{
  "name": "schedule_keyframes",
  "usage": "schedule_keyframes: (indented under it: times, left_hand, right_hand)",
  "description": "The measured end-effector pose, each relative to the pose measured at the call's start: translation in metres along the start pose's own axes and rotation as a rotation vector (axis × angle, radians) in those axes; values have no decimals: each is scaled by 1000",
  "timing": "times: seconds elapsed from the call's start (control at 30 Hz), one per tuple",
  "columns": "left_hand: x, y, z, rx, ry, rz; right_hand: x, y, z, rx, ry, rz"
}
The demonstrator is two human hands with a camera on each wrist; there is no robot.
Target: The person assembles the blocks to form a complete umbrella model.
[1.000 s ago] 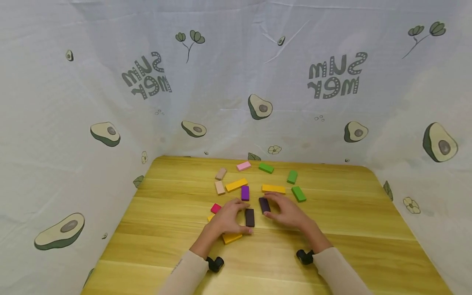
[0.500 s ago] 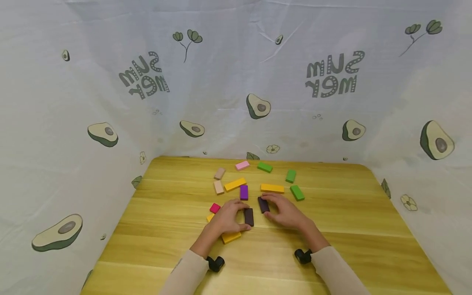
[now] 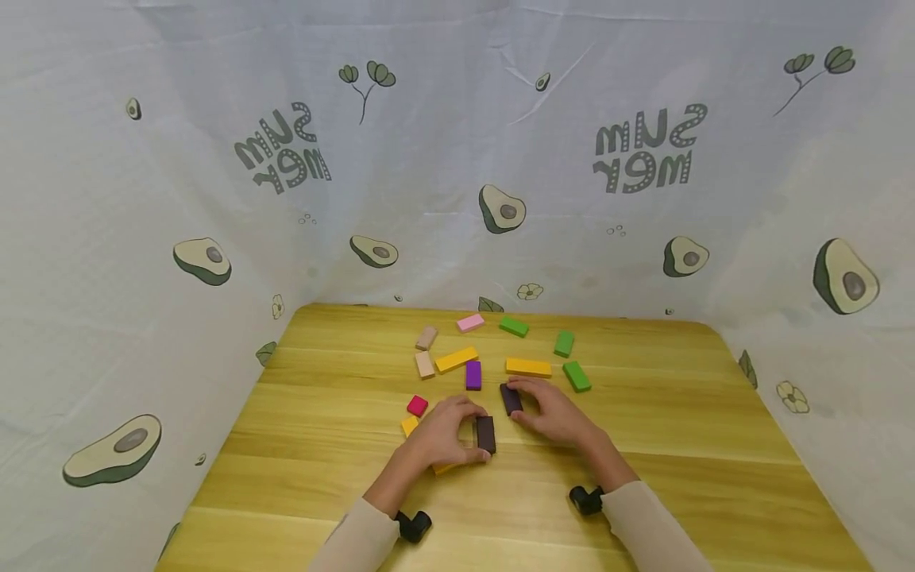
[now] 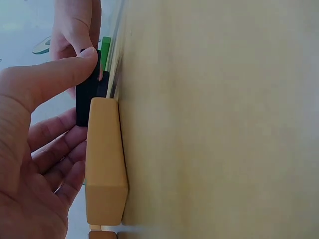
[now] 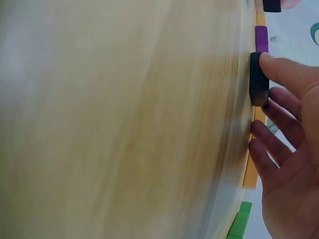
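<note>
My left hand (image 3: 445,433) pinches a dark brown block (image 3: 486,434) between thumb and fingers; in the left wrist view the thumb lies over this block (image 4: 87,102). A yellow block (image 4: 104,169) lies flat beside the left palm, mostly hidden under that hand in the head view. My right hand (image 3: 554,415) holds a second dark block (image 3: 511,399) on the table. The right wrist view shows its thumb on that block (image 5: 258,79), the forefinger at the block's end and the other fingers loosely spread.
Further blocks lie scattered on the wooden table (image 3: 643,445): purple (image 3: 473,375), magenta (image 3: 418,406), two long yellow (image 3: 529,367), several green (image 3: 576,376), pink (image 3: 470,322) and two tan (image 3: 425,365). A white printed cloth (image 3: 457,159) walls the table in.
My left hand has curled tighter and drawn the dark brown block slightly nearer me. The right hand and its block have stayed put.
</note>
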State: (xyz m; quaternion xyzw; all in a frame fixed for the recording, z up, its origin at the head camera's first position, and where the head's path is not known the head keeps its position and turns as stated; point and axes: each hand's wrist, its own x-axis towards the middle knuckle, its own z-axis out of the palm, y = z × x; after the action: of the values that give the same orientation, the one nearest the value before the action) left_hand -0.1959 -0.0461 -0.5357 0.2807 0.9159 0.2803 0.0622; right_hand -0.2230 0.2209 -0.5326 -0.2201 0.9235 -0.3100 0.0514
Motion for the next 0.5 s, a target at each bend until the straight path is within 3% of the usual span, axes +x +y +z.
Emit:
schedule_keyframes:
  times: [0.2, 0.5]
  left_hand:
    - [-11, 3, 2, 12, -18, 47]
    - [-16, 5, 9, 11, -2, 98]
  right_hand:
    - [0, -1, 1, 24, 10, 11]
    - [3, -2, 5, 38, 19, 6]
